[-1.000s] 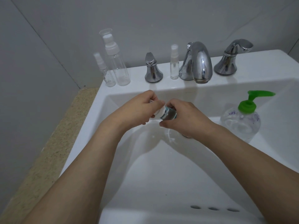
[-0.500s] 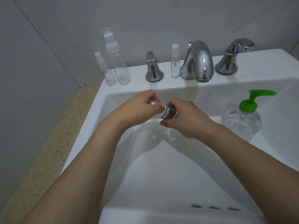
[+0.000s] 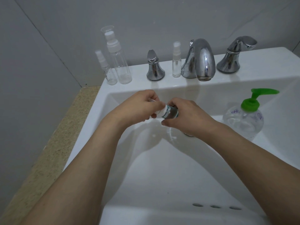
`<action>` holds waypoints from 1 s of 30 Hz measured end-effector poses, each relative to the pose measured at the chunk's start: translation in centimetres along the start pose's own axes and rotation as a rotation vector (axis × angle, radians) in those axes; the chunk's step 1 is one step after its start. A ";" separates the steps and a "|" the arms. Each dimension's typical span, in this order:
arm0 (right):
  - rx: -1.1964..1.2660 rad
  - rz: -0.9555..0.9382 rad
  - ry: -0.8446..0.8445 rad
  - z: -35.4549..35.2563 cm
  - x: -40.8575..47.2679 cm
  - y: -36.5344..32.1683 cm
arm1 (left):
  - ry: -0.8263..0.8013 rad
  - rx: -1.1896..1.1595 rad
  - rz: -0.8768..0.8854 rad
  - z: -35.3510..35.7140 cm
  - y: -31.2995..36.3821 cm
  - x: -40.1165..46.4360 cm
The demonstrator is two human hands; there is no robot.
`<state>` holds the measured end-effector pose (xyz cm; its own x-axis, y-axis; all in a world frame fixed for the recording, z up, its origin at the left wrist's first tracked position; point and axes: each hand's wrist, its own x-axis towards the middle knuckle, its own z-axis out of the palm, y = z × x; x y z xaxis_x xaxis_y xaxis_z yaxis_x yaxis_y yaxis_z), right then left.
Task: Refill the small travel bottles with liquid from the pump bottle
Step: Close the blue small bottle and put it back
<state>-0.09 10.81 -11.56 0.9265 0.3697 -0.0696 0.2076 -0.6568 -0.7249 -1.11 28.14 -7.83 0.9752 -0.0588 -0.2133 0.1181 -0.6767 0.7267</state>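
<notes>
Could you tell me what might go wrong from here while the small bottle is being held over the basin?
1. The left hand grips the white cap and the right hand the small bottle, held tilted over the sink; liquid might spill or the cap drop toward the drain.
2. The pump bottle stands close beside the right forearm, so an elbow move could topple it.

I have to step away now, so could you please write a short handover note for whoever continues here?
Left hand pinches the white cap; right hand grips the small bottle over the sink.
Pump bottle stands in the basin's right corner.
Three clear travel bottles on the back ledge: two at left, one beside the faucet.
Done: cannot tell.
Left: fill, recap.
</notes>
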 end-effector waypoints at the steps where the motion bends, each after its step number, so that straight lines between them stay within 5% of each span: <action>1: 0.000 0.000 -0.001 0.0 0.0 0.0 | -0.002 0.000 0.005 0.0 0.0 0.0; 30: -0.006 0.016 0.001 0.0 0.0 0.0 | -0.031 0.000 -0.003 -0.3 -0.1 0.2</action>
<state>-0.06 10.78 -11.55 0.9299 0.3589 -0.0806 0.1947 -0.6663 -0.7198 -0.91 28.39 -7.75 0.9686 -0.0792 -0.2356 0.1213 -0.6767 0.7262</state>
